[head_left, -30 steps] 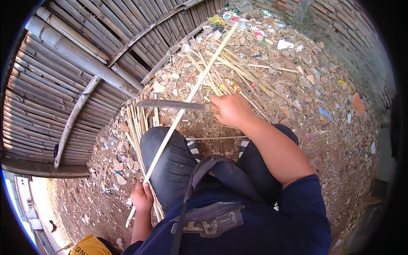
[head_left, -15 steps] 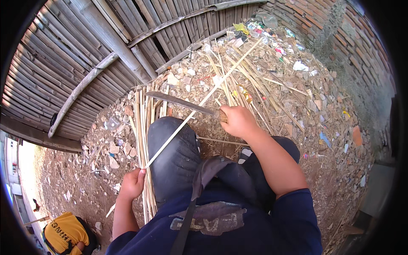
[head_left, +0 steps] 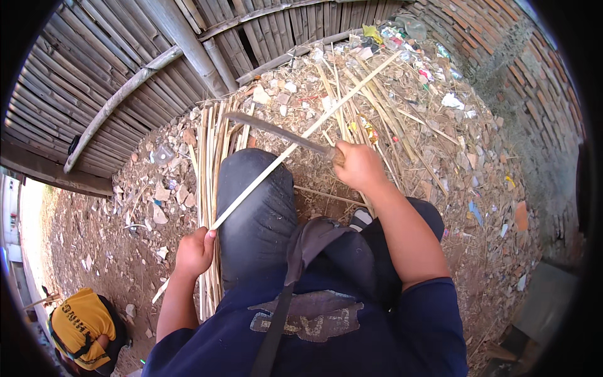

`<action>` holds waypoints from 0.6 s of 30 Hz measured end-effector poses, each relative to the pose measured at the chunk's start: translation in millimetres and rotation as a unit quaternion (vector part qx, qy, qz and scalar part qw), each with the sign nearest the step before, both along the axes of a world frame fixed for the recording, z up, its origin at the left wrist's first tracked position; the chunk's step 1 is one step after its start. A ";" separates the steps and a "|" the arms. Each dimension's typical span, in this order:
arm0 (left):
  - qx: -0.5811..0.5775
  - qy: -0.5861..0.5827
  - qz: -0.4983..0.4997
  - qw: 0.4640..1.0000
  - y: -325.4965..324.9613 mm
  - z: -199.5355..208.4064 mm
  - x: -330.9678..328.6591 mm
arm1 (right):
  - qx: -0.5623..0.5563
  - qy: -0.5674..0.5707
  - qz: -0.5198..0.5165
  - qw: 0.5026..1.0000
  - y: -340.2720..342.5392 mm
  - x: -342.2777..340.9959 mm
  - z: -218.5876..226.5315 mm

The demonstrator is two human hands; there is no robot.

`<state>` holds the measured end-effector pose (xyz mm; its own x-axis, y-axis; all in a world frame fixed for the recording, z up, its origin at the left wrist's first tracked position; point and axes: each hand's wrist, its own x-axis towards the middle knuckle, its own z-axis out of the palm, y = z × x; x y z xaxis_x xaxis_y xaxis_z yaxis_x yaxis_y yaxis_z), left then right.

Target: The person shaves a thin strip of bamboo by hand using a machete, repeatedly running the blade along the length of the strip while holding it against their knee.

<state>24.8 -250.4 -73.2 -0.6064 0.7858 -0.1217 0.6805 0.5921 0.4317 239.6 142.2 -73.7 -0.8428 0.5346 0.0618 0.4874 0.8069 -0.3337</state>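
Note:
My left hand [head_left: 196, 251] is closed on the near end of a long pale bamboo strip [head_left: 256, 183], which slants up and to the right across my left knee. My right hand [head_left: 360, 166] is closed around the wooden handle of a long knife [head_left: 276, 130]. The blade points left and crosses the strip, apparently touching it, beyond my knee. Beside my left leg lies a bundle of bamboo strips [head_left: 206, 157], partly hidden by my left hand and leg. More loose strips [head_left: 377, 103] lie ahead on the ground to the right.
A bamboo slat wall [head_left: 100, 69] rises at the far left, and a brick wall [head_left: 534, 94] stands at the right. Rubble and litter [head_left: 389, 41] cover the ground ahead. A person in a yellow shirt [head_left: 81, 327] is at the lower left.
My head view has shifted a little. Both hands keep their grips, and the knife blade still crosses the strip at nearly the same place.

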 end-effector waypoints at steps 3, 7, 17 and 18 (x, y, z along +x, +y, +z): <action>0.015 0.017 0.021 1.000 10.7 -0.5 2.5 | 0.007 -0.010 -0.054 0.998 3.0 -6.0 14.5; 0.030 0.003 -0.013 0.999 1.0 0.6 0.0 | 0.035 0.044 -0.019 0.998 -14.1 -2.0 10.2; 0.032 0.004 -0.011 0.999 2.2 -8.5 -8.0 | 0.063 0.038 -0.007 0.997 -15.7 -3.0 18.2; 0.039 0.008 -0.010 0.999 0.3 -11.0 -8.4 | 0.094 -0.003 0.031 0.995 -19.8 -6.7 22.0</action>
